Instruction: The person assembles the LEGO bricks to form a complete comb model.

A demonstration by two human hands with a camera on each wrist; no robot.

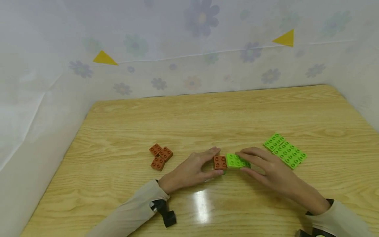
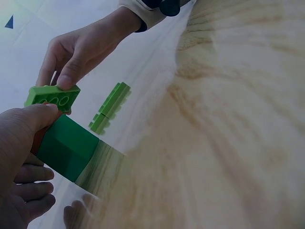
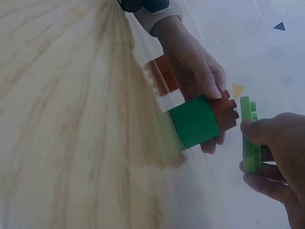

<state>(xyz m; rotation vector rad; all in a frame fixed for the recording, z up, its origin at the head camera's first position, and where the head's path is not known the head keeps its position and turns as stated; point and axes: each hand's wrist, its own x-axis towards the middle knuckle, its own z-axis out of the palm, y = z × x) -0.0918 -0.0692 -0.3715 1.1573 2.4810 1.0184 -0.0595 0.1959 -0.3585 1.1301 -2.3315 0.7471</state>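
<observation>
In the head view my left hand point(image 1: 189, 169) grips a stack, thumb on the near side and fingers on the far side. The stack is an orange-brown toy brick point(image 1: 220, 162) on top of a dark green block point(image 3: 195, 122), which stands on the table. My right hand point(image 1: 273, 171) pinches a flat light green toy brick point(image 1: 233, 160) by its right part, studs up. In the right wrist view this brick is beside the orange-brown one, with a gap between them. From the left wrist view, its hollow underside shows above the left thumb.
Several loose orange-brown bricks point(image 1: 158, 163) lie together left of the left hand. Flat light green bricks point(image 1: 288, 154) lie side by side beyond the right hand. The wooden table point(image 1: 207, 121) ends at a flowered white sheet point(image 1: 177, 59) at the back.
</observation>
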